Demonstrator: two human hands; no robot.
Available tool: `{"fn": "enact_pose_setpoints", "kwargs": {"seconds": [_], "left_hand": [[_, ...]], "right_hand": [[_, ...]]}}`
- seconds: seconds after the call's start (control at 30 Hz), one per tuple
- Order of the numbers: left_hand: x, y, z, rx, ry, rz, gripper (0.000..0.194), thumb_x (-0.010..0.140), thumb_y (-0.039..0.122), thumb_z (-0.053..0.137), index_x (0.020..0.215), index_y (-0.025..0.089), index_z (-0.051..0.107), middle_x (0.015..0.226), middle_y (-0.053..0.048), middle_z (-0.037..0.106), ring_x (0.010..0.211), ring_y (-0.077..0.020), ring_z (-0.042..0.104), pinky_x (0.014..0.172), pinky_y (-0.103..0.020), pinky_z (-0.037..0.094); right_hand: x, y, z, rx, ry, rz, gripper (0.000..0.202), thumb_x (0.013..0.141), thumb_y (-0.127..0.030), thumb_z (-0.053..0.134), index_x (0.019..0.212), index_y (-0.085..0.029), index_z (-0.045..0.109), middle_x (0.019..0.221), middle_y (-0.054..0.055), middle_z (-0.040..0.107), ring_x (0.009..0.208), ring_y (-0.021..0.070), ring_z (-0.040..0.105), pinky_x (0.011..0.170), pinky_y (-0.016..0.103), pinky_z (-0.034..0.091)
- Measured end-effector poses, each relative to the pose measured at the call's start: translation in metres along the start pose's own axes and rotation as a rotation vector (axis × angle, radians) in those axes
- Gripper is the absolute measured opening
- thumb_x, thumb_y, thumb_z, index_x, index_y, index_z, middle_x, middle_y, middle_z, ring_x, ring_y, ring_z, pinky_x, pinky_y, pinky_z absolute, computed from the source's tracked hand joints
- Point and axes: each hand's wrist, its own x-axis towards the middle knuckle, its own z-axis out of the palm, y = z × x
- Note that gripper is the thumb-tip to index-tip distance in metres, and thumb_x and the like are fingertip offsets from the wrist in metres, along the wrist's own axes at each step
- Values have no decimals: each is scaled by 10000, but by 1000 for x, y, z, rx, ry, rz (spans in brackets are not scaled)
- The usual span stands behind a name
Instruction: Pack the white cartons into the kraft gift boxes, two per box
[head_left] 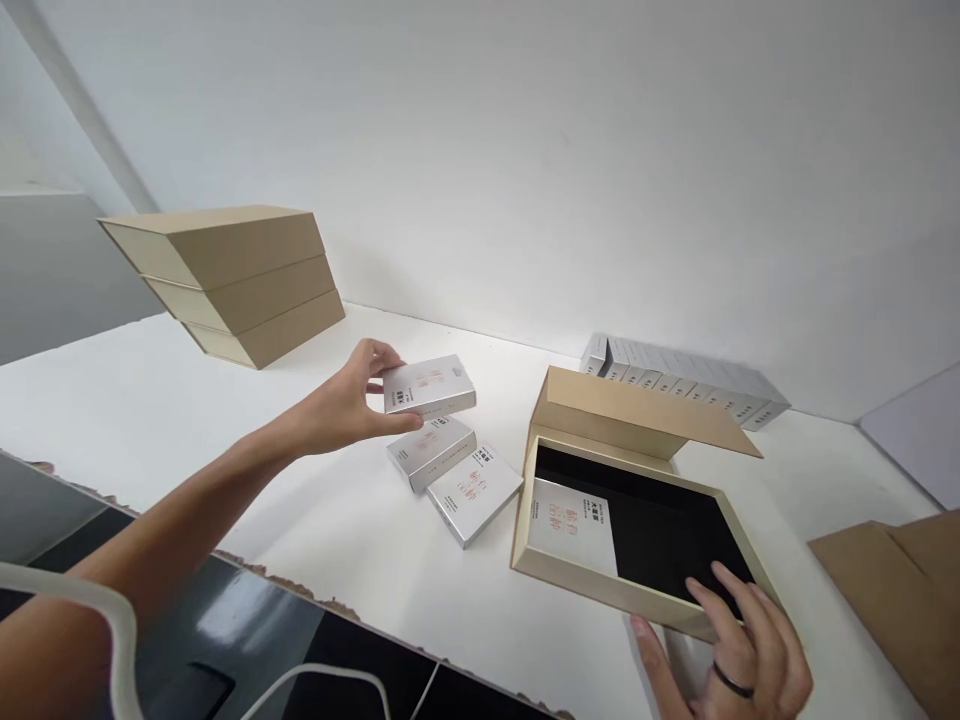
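Note:
My left hand [367, 395] grips a small silver-white carton [431, 385] printed with orange and black characters, holding it by its left end. Just below it, two more such cartons lie on the table, one tilted carton [433, 450] and one flat carton [476, 492]. To the right stands a beige lidded box [570, 583], its flap raised at the back and its inside black. One silver carton [571, 528] lies in its left end. My right hand [739, 640], with a dark ring, holds the box's front right edge, fingertips inside the rim and thumb outside.
Several closed beige boxes [255, 285] are stacked at the back left. Behind the open box, a row of silver cartons [675, 375] stands by the wall. Brown cardboard [892, 600] lies at the right. The table's front edge [330, 605] is chipped; white cables [322, 670] hang before it.

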Motion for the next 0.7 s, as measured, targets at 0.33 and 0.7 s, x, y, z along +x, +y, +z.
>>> {"fn": "enact_pose_setpoints", "kwargs": {"seconds": [0.33, 0.7], "left_hand": [[6, 111, 49, -521, -424, 244, 666, 718, 389, 836, 1198, 275, 389, 1255, -90, 626, 1149, -279, 623, 935, -444, 539], [54, 157, 122, -727, -985, 63, 340, 879, 319, 524, 1194, 190, 531, 1009, -60, 672, 853, -188, 636, 744, -322, 540]], "right_hand": [[2, -6, -7, -19, -19, 65, 537, 949, -639, 516, 1307, -239, 533, 1443, 180, 473, 1358, 406, 429, 1020, 645, 437], [-5, -2, -11, -30, -74, 16, 482, 992, -499, 558, 1324, -154, 509, 1412, 227, 522, 1350, 408, 460, 1048, 640, 430]]}}
